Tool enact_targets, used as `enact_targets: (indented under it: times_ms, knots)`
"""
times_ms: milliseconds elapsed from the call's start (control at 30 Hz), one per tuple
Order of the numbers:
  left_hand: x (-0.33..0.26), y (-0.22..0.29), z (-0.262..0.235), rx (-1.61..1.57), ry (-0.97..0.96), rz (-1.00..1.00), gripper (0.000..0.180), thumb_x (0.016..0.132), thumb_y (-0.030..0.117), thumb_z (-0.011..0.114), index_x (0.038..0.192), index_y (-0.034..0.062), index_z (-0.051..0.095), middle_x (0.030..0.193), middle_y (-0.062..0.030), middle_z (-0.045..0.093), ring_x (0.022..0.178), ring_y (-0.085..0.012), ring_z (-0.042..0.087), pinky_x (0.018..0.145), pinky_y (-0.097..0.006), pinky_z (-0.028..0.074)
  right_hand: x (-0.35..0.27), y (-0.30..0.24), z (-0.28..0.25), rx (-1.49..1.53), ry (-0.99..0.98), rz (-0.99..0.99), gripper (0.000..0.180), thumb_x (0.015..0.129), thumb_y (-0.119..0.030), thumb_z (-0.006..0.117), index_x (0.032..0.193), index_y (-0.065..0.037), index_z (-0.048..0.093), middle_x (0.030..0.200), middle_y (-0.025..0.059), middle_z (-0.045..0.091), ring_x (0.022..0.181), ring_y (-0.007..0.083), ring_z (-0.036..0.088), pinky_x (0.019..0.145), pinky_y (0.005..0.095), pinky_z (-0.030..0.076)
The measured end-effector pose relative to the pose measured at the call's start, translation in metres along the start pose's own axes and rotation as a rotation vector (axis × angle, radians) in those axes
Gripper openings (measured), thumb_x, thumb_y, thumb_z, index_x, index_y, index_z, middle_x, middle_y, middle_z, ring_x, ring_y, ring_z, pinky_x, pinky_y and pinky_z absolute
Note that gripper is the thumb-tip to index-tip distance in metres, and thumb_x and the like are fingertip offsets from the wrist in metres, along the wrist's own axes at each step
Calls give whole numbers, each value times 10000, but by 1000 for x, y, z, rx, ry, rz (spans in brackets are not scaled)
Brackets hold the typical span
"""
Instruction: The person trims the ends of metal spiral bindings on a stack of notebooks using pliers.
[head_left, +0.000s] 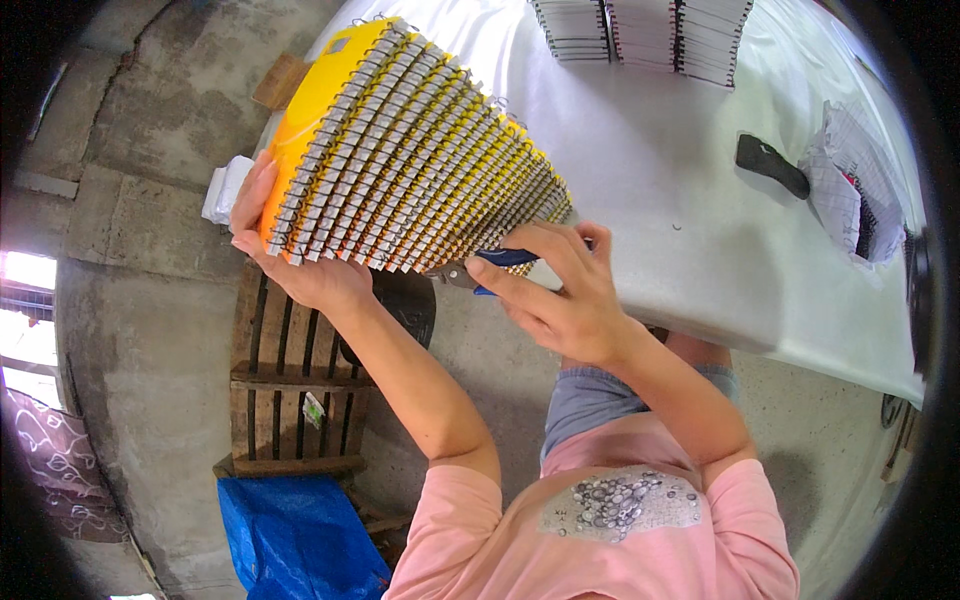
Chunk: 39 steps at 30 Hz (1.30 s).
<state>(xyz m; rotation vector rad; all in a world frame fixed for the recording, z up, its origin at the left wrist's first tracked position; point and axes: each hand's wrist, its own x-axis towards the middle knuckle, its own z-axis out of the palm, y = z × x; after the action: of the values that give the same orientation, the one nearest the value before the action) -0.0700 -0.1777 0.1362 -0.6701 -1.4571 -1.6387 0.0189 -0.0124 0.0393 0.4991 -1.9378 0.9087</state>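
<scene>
A fanned row of spiral-bound notebooks (400, 150), with yellow-orange covers and dark wire coils, rests along the left edge of the table. My left hand (290, 245) wraps round the near left end of the row, its fingers against the orange cover. In my right hand (565, 285) are blue-handled pliers (510, 258), gripped between thumb and fingers. Their metal jaws reach the near ends of the coils. Exactly what the jaws touch is too small to make out.
Several more bound stacks (640, 40) stand at the table's far side. On the white-covered table (690, 240) lie a dark, flat object (772, 166) and a crumpled paper bag (850, 190). A wooden pallet (300, 375) and a blue bag (290, 535) are on the floor at left.
</scene>
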Motion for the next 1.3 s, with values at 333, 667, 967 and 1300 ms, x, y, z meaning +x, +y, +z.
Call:
enact_targets:
  times_ms: [333, 667, 967, 1300]
  knots:
    - [0, 1, 0, -18, 6, -11, 518, 969, 467, 234, 1064, 43, 516, 1168, -155, 505, 1120, -251, 494, 1016, -425, 398, -4, -3, -1, -137, 0, -114, 347, 673, -213, 644, 1014, -273, 663, 1036, -19, 534, 942, 130, 539, 869, 408, 246]
    - [0, 1, -1, 2, 0, -6, 516, 969, 468, 237, 1064, 48, 521, 1171, -151, 505, 1117, -247, 495, 1019, -420, 392, -7, -13, -1, -78, -131, 53, 407, 662, -211, 680, 1062, -268, 633, 1043, -7, 516, 924, 149, 513, 796, 419, 239]
    - [1, 2, 0, -8, 2, -3, 519, 965, 476, 251, 1064, 45, 523, 1180, -149, 500, 1131, -244, 483, 1022, -419, 387, -7, -17, -2, 4, -194, 108, 429, 676, -204, 698, 1096, -241, 618, 1034, 15, 517, 889, 171, 528, 713, 395, 319]
    - [3, -2, -4, 15, 3, 24, 562, 939, 523, 309, 1117, 23, 495, 1181, -144, 525, 1078, -257, 549, 948, -424, 481, -18, -24, 5, 701, -281, 567, 374, 766, -146, 656, 1132, -174, 585, 970, 102, 532, 879, 221, 566, 645, 336, 442]
